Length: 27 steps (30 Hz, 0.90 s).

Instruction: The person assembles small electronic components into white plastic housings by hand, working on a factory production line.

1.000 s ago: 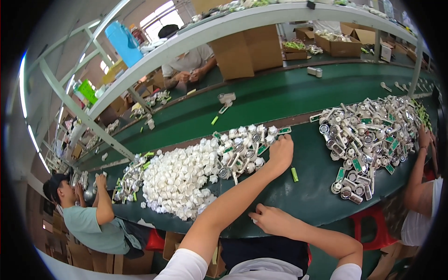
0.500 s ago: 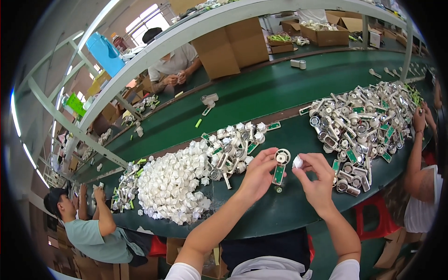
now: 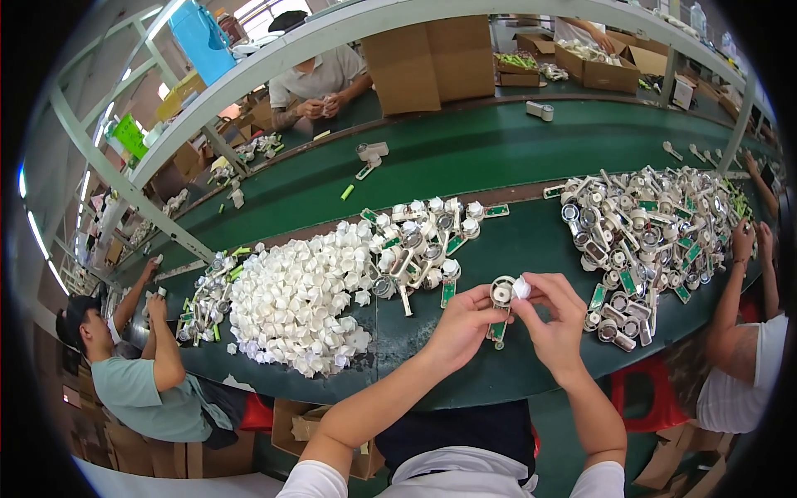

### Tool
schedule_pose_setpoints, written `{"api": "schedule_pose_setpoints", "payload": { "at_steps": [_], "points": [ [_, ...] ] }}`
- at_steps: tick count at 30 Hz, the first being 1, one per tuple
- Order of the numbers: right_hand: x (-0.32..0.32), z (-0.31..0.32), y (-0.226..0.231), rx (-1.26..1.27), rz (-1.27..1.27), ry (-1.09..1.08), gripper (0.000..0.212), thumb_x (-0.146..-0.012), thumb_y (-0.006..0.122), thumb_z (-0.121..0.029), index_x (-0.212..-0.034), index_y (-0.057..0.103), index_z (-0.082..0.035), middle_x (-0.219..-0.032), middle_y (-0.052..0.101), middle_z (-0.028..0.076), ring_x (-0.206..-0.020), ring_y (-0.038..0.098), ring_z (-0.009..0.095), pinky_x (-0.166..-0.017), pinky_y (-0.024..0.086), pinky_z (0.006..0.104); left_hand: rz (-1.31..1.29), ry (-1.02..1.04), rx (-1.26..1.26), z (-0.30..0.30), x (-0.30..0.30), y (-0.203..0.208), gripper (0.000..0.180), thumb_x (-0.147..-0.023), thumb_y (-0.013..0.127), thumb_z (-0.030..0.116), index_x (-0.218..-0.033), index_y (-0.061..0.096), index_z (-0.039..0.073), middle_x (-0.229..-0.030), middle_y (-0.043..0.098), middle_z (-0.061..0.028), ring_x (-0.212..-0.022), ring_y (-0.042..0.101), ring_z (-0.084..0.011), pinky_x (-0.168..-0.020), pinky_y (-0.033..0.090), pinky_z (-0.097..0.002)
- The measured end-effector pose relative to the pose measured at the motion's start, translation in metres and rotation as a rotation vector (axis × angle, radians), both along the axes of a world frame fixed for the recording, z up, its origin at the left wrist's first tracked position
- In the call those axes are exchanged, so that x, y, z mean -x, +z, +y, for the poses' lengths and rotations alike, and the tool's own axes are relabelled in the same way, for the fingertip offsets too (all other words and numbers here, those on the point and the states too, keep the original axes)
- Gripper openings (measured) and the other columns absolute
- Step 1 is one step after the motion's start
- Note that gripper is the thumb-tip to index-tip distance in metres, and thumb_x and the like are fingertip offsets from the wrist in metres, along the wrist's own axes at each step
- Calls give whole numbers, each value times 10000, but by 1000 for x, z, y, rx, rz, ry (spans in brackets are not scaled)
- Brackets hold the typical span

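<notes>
Over the dark green table, my left hand (image 3: 457, 329) grips a small white device housing (image 3: 502, 292) with a round head and a green circuit board on its handle. My right hand (image 3: 554, 322) pinches a small white plastic cap-like piece (image 3: 520, 288) at the right side of the housing's round head. Whether the two parts touch I cannot tell. To the left of my hands lies a big heap of similar white pieces (image 3: 295, 299). Beside it is a smaller pile of housings (image 3: 423, 249), several topped with white pieces. A larger heap of housings (image 3: 639, 241) spreads to the right.
A green conveyor belt (image 3: 448, 153) runs beyond the table, carrying a few loose parts. A pale metal shelf frame (image 3: 307, 50) arches overhead. Co-workers sit at left (image 3: 158, 390), right (image 3: 747, 349) and across the belt (image 3: 320, 83). A red stool (image 3: 643, 394) stands at the lower right.
My right hand has brought the white piece leftward to the housing's round head. One more housing now lies at the near right of the small pile. The view has shifted slightly.
</notes>
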State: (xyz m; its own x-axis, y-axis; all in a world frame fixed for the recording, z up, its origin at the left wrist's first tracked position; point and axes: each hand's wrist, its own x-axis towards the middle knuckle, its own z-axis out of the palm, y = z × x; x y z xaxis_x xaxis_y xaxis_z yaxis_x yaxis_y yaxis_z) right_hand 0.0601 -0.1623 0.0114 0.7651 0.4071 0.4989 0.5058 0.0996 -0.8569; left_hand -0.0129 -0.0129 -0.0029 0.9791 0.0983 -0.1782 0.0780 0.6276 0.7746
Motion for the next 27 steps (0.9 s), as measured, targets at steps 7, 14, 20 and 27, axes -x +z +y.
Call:
{"api": "schedule_pose_setpoints", "payload": {
  "at_steps": [7, 14, 20, 27],
  "points": [
    [17, -12, 7, 125, -344, -76, 369, -719, 781, 37, -1071, 681, -15, -984, 639, 130, -752, 674, 208, -639, 552, 298, -145, 154, -407, -23, 25, 9, 372, -909, 533, -107, -1278, 513, -58, -1216, 625, -136, -1083, 631, -174, -902, 531, -291],
    [42, -21, 24, 234, -317, -34, 386, -702, 775, 80, -1066, 674, 2, -950, 618, 114, -744, 639, 187, -662, 538, 266, -193, 301, -570, -41, 50, 15, 343, -895, 544, -127, -1230, 537, -59, -1176, 634, -153, -1028, 655, -177, -867, 540, -292],
    [46, -17, 15, 20, -211, 78, 398, -709, 754, 118, -1080, 669, 1, -998, 607, 115, -832, 623, 171, -691, 550, 248, -271, 352, -828, -40, 72, 29, 354, -911, 560, -97, -1259, 527, -35, -1129, 601, -96, -1068, 615, -165, -920, 516, -294],
    [54, -17, 29, 80, -457, 78, 455, -646, 791, 109, -1067, 684, -27, -959, 619, 122, -745, 650, 191, -630, 536, 261, -282, 412, -674, -49, 83, 38, 345, -912, 637, -19, -1241, 536, -47, -1164, 557, -86, -1095, 567, -155, -957, 468, -302]
  ]
}}
